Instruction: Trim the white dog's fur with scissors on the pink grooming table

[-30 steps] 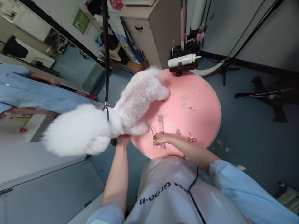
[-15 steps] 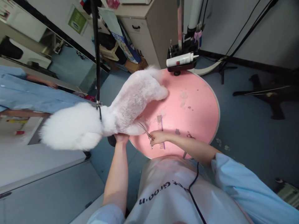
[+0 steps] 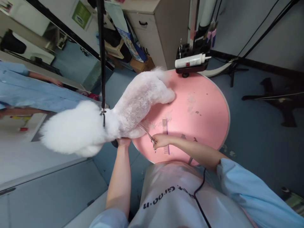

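A white fluffy dog (image 3: 136, 98) stands on a round pink table (image 3: 209, 117), its big rounded head out past the table's left edge. My left hand (image 3: 123, 142) reaches under the dog's chest at the front leg and touches it; its fingers are hidden by fur. In my right hand (image 3: 159, 141), closed around the handles, is a pair of scissors (image 3: 147, 133). Their blades point up and left, with the tips at the fur of the front leg. A metal comb with a purple spine (image 3: 165, 125) lies on the table, partly beneath my right wrist.
A black strap (image 3: 102, 63) hangs from above to a loop at the dog's neck. The tool holder (image 3: 198, 47) at the table's far edge carries a white bottle (image 3: 190, 60). Behind stand a cabinet (image 3: 144, 34) and a cardboard box (image 3: 142, 64). At left, a person in blue (image 3: 30, 85) shows.
The view has shifted slightly, so the table and holder appear further right. The scissors stay at the front leg, and both hands keep nearly the same places beside the dog.
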Action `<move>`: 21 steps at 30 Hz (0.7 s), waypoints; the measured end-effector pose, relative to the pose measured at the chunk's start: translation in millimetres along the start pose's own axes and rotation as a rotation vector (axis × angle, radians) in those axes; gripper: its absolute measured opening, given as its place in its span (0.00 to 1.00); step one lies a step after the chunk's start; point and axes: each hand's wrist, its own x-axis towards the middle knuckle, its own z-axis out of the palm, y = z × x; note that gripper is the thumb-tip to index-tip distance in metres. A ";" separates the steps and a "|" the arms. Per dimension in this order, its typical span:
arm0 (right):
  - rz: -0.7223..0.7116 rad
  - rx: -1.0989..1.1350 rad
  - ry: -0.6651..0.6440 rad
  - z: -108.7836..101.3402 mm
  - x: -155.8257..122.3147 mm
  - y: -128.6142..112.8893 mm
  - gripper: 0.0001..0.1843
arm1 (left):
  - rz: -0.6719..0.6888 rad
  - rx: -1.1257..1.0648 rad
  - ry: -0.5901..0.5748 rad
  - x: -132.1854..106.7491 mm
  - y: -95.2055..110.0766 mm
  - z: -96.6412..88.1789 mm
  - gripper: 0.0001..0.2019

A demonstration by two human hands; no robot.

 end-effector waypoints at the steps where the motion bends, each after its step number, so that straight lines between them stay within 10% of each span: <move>1: 0.003 0.006 -0.014 1.4 1.8 0.0 0.15 | 0.006 0.010 0.003 -0.2 -0.2 -0.1 0.31; 21: -0.023 0.010 -0.027 5.0 30.0 1.8 0.11 | -0.028 0.093 0.073 -3.1 10.0 8.3 0.30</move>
